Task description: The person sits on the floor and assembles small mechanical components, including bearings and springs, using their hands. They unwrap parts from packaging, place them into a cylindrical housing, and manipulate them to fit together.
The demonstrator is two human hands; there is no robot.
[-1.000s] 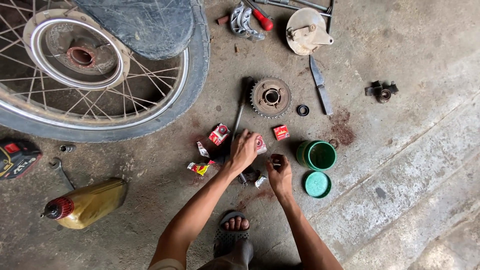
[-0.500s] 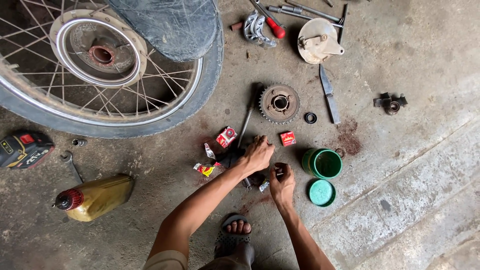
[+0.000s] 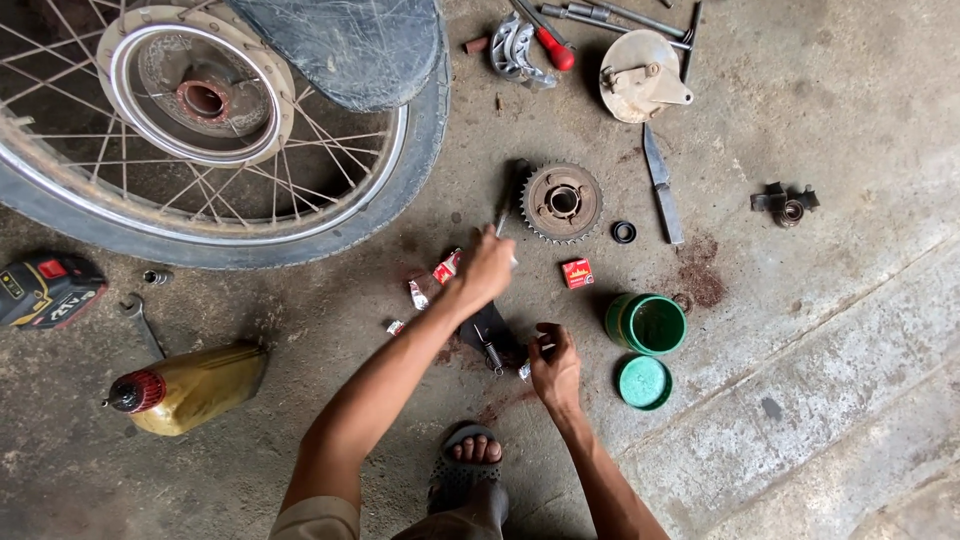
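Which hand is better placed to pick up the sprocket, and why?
Probably the left hand. It lies close beside the sprocket, gripping a thin tool. The right hand sits lower, nearer the green lid, and seems to pinch a small part.

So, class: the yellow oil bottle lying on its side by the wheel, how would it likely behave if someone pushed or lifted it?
The yellow oil bottle looks flat-sided, so a push would probably slide it, not roll it. Its red cap seems fitted, so spilling looks unlikely. It appears to be plastic, likely giving slightly under a squeeze, and its smudged surface may be slippery. How full, hence how heavy, cannot be told.
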